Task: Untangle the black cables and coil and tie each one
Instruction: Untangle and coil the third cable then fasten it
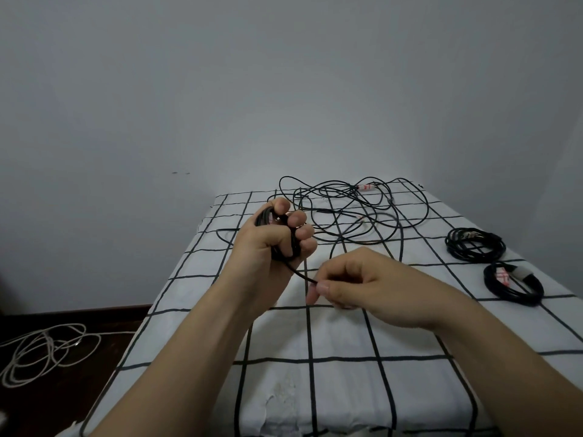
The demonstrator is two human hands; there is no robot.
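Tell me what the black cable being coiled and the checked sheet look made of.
The black cable: probably rubber or plastic jacket, matte, since it bends freely into tight loops. The checked sheet: woven cloth, perhaps cotton, dull and wrinkled.

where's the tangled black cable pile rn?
Head view: the tangled pile lies at the far end of the checked sheet, beyond the left hand, left of the far coiled cable.
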